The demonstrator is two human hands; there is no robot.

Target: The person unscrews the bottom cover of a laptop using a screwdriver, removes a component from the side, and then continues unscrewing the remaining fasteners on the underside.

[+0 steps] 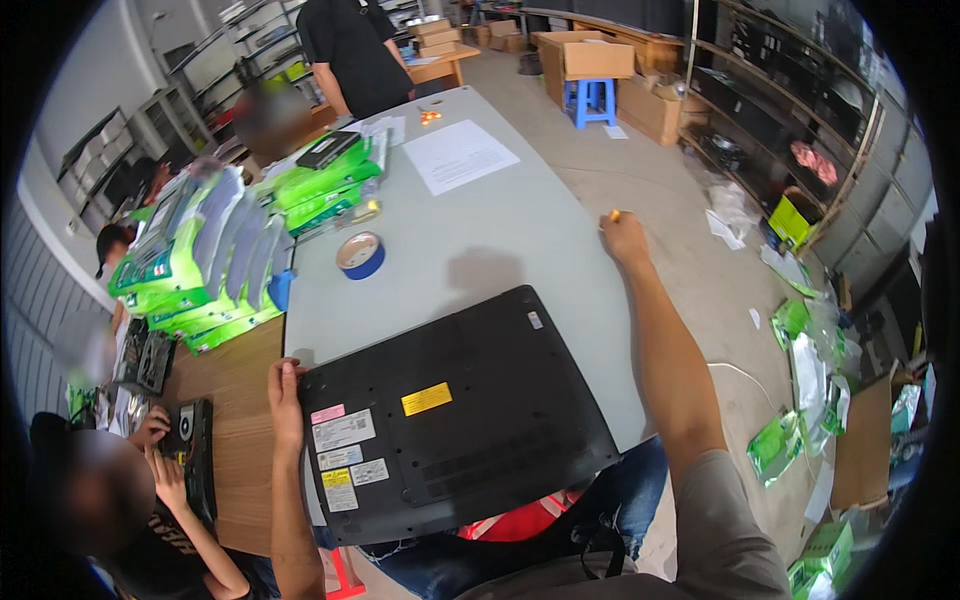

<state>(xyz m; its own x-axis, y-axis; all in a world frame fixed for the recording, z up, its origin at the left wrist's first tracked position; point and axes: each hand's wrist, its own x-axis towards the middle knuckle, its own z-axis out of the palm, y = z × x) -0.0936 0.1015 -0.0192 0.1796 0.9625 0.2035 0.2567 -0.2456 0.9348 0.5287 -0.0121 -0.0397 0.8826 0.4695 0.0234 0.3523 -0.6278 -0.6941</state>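
Note:
A black laptop lies bottom side up at the near end of the grey table, its near edge jutting out over my lap. White, yellow and pink labels cover part of its underside. At its far left corner, my left hand grips the side edge, with the thumb uppermost. Out by the table's right edge is my right hand, closed in a fist and apart from the laptop. A small orange-yellow tip shows out of that fist; the rest of it is hidden by the fingers.
On the grey table are a blue-and-tan tape roll, a printed sheet, orange-handled scissors and green packages. More packages stand stacked at left. A co-worker's hands work at left. Shelving and floor litter lie right.

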